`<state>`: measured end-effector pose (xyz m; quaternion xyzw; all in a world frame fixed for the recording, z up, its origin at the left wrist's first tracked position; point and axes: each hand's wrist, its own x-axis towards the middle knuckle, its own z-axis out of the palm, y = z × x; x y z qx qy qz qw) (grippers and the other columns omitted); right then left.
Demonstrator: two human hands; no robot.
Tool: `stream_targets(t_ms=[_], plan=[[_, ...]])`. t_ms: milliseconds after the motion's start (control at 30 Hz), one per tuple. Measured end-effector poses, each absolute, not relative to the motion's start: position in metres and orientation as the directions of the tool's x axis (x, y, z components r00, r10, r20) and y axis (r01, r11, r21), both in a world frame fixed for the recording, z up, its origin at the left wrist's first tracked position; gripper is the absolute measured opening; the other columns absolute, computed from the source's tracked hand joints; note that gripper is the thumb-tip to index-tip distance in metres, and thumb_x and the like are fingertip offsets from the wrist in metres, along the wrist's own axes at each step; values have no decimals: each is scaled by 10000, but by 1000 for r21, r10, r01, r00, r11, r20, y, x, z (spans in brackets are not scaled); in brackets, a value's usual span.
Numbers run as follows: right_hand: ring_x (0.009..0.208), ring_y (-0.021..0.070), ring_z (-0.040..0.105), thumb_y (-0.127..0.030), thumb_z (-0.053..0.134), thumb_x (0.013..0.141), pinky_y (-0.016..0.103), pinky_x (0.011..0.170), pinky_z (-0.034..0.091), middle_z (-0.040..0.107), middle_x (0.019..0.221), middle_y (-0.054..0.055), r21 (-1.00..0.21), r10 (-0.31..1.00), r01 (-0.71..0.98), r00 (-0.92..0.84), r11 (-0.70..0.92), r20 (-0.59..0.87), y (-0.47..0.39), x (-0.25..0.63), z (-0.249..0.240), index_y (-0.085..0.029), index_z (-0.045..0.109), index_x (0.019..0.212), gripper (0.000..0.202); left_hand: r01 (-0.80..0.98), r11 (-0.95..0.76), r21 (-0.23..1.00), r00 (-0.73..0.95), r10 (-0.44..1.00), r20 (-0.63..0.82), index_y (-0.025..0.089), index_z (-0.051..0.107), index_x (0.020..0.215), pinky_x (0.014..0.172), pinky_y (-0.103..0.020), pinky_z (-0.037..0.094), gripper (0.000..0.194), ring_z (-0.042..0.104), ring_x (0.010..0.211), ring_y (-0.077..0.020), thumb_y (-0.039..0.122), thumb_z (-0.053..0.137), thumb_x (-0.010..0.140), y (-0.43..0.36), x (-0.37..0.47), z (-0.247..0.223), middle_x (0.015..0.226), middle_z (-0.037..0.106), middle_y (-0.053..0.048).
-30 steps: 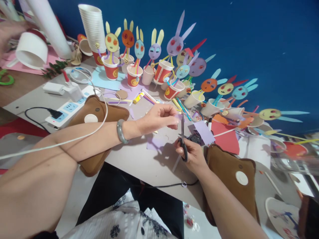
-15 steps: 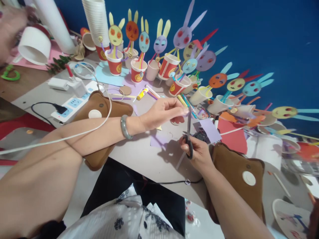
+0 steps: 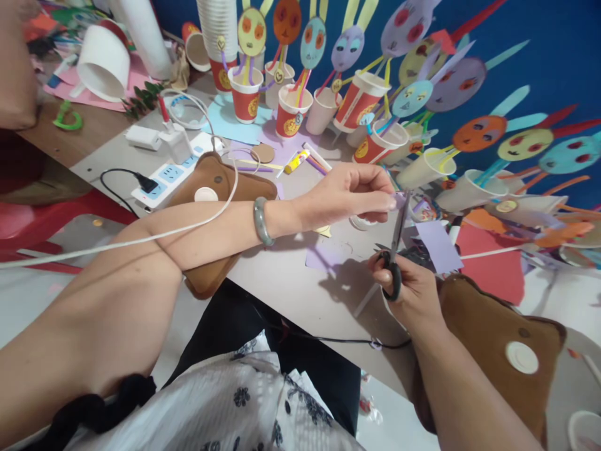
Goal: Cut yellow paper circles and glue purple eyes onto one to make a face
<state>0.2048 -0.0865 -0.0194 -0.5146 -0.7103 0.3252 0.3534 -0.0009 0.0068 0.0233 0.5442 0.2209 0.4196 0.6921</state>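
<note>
My right hand grips black-handled scissors, their blades pointing up and away from me. Between the thumb and fingertips of my left hand is a small piece of purple paper, mostly covered by the fingers. The scissor blades meet the edge of that paper; whether they are cutting through it I cannot tell. A grey-green bangle circles my left wrist. On the table below lies a flat purple paper sheet, and another purple paper piece rests right of the scissors.
Paper cups bearing rabbit-faced paper puppets line the blue wall. A white cable crosses over my left arm from a power strip. Brown cushion-like pads lie under both forearms. Red paper sits at right. Another person's arm shows top left.
The camera view has shifted, so the whole scene appears further right and slightly turned. My hands keep the same hold, with the scissors still at the purple paper.
</note>
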Motion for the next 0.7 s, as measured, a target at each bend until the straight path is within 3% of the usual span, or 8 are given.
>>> stream_targets(t_ms=[367,500,600,700], plan=[[594,174,466,-705,673,812,333,557,380,528,623,9,-861,982,473,-114,186,149,-89,209,-28,-233,608,656,502,-322,87,943,435,898,66,156,519,706,676,-244,456,251,572,618,-60,59,563,933,16,-2,25,639,624,26],[655,198,517,-672,689,819,354,611,406,554,673,25,-913,964,317,-16,257,266,-89,208,-33,-234,572,637,488,-319,131,939,390,921,4,160,531,770,668,-232,437,196,552,616,-46,135,600,951,26,-1,20,679,641,33],[641,209,523,-787,627,781,369,584,408,549,698,42,-922,934,163,4,351,356,-88,205,-35,-241,566,650,564,-330,149,932,382,924,-13,162,546,809,655,-223,429,156,547,608,-39,139,628,939,30,1,17,693,653,41],[654,224,536,-819,600,768,389,585,423,556,728,59,-902,917,164,-47,399,397,-88,203,-35,-250,590,676,576,-346,138,928,376,927,2,168,557,832,664,-222,434,136,542,615,-39,145,654,924,30,1,15,707,665,48]])
